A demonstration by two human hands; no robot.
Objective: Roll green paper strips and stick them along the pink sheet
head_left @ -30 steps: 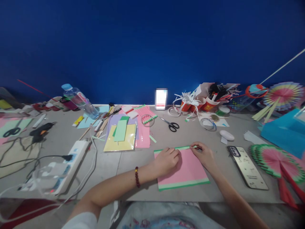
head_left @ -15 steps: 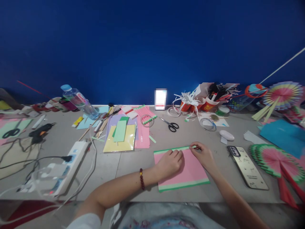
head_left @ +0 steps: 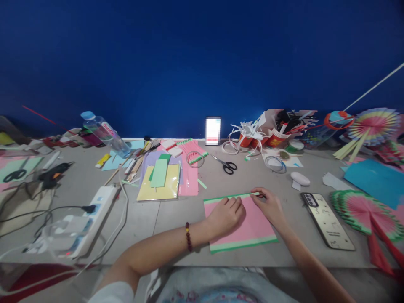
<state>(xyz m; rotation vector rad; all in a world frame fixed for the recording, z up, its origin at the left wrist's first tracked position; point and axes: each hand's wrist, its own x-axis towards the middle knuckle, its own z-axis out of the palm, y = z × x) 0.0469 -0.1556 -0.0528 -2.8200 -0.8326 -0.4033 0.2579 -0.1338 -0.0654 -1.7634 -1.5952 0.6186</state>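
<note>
A pink sheet of paper [head_left: 255, 227] lies flat before me, with light and dark green strips along its far and near edges. My left hand [head_left: 226, 215] rests on the sheet with curled fingers, pressing it down just below the far strip. At the far right corner my right hand [head_left: 267, 204] pinches the green edge strip [head_left: 246, 196] between thumb and fingers. The fingertips of both hands are partly hidden. A dark bead bracelet [head_left: 188, 236] circles my left wrist.
Black-handled scissors [head_left: 229, 168] lie beyond the sheet. Left are a yellow paper pack [head_left: 159, 185] and a power strip [head_left: 94, 219] with cables. A phone [head_left: 328, 221] and a pleated watermelon-coloured fan [head_left: 368, 210] lie right. Red cups [head_left: 277, 138] and a water bottle [head_left: 107, 134] stand behind.
My right hand has shifted very slightly left and up along the far edge. My left hand and the sheet have hardly moved.
</note>
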